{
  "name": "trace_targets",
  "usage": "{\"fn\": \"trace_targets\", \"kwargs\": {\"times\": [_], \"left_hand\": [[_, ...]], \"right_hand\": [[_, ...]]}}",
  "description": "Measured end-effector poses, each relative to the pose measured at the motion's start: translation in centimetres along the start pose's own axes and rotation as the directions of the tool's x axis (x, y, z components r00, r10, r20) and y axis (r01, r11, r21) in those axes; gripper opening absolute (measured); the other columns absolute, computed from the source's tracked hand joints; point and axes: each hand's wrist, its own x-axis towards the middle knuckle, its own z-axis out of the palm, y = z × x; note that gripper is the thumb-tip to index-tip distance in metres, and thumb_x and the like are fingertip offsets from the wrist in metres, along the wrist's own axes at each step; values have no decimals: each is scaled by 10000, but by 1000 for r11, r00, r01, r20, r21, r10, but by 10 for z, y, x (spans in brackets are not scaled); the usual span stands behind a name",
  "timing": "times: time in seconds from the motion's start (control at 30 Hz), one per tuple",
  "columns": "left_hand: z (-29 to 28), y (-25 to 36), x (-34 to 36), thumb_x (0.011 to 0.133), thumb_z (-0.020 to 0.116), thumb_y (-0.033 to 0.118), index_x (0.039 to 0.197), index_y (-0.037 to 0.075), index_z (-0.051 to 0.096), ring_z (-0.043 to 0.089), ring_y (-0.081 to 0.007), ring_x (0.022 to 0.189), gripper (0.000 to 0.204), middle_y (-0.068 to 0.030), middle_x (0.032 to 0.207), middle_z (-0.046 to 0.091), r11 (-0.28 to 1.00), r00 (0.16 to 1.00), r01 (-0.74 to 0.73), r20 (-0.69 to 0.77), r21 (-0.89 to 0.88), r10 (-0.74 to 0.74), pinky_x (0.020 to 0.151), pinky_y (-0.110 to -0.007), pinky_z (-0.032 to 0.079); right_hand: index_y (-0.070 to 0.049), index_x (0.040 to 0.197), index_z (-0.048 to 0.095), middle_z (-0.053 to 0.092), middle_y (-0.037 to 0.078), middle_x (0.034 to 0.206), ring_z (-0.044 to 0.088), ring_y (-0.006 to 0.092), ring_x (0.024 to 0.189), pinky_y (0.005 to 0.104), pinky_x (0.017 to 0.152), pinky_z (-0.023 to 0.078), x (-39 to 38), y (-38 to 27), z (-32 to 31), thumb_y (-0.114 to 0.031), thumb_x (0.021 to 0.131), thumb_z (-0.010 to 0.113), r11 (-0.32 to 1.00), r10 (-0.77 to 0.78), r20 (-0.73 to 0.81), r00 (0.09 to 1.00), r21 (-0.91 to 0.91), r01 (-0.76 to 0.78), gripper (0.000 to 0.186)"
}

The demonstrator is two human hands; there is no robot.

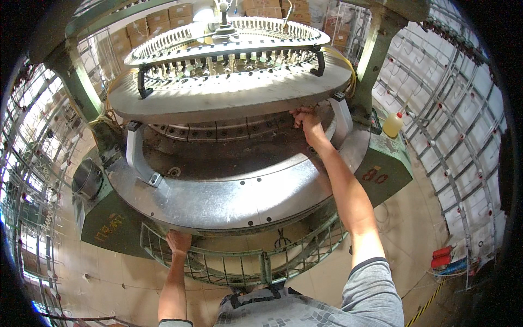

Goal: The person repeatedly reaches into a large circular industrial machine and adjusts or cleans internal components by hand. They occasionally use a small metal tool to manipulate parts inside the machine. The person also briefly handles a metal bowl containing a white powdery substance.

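Left rack [30, 180]: upright metal rods and thin wires, bent by the lens, along the left edge.
Metal pot [87, 177]: a round, open-topped vessel beside the machine's left side.
Left green block [117, 231]: part of the machine's base, with worn paint and yellow marks on its face.
Left bracket [137, 152]: a pale metal support that stands on the silver ring and reaches up to the grey plate.
Left hand [178, 241]: at the outer edge of the silver ring [245, 199], front left, just above the guard rail; its fingers are hidden by the edge, so I cannot tell whether they grip anything.
Guard rail [265, 268]: green, barred and curved, between the person's body and the machine.
Round machine [234, 98]: the thing both hands are at, filling the middle; a broad grey plate sits above a dark, dusty hollow [229, 158], with a toothed ring [229, 38] on top.
Scissors [281, 240]: dark, seen behind the rail, below the silver ring.
Right hand [310, 122]: reaches over the silver ring to just under the grey plate's front right edge; its fingers are curled, and I cannot tell whether they hold something.
Right bracket [342, 122]: pale metal, just right of that hand.
Right green block [387, 161]: bears red marks.
Bottle [392, 126]: yellowish with a red cap, on the right green block.
Right rack [449, 147]: rods and wires before a white wall.
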Motion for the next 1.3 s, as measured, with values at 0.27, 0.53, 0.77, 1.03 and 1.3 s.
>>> {"fn": "trace_targets", "kwargs": {"times": [0.27, 0.53, 0.77, 1.03, 1.3], "left_hand": [[-8, 8, 0, 834, 645, 252, 783, 22, 705, 682, -417, 757, 243, -201, 798, 705, 998, 999, 53, 7, 18, -53, 685, -503, 534], [-17, 10, 2, 824, 656, 248, 945, 23, 719, 673, -441, 846, 263, -215, 952, 721, 985, 990, 120, 86, -128, -109, 739, -511, 542], [-16, 13, 2, 805, 686, 283, 762, 6, 699, 678, -432, 729, 280, -195, 766, 706, 960, 985, 23, -156, -277, -69, 670, -512, 532], [-30, 21, 2, 806, 700, 298, 786, 10, 699, 679, -428, 734, 289, -190, 763, 700, 976, 984, 5, -173, -218, -44, 653, -506, 528], [-19, 18, 0, 815, 689, 296, 793, 14, 716, 684, -432, 745, 284, -195, 781, 710, 994, 985, 31, -163, -104, -48, 675, -506, 538]], "right_hand": [[-35, 1051, 664, 714, 167, 919, 691, 365, 858, 460, 773, 540, -26, -20, 41, -283, 912, 719, 423, -372, 135, 918, -856, 297, 290], [-75, 1060, 666, 726, 161, 904, 701, 389, 819, 495, 715, 553, -29, -18, 37, -267, 922, 700, 413, -502, 158, 850, -820, 396, 239], [-72, 1119, 651, 725, 189, 965, 698, 400, 866, 494, 746, 552, -24, -18, 37, -274, 927, 695, 368, -326, 224, 919, -865, 341, 282], [-62, 1096, 657, 722, 205, 974, 697, 402, 897, 486, 772, 544, -22, -14, 32, -252, 932, 698, 572, -338, 107, 935, -766, 294, 254], [-35, 1114, 662, 722, 203, 993, 694, 395, 894, 463, 795, 552, -24, -15, 32, -263, 927, 713, 588, -356, 196, 913, -713, 383, 299]]}}
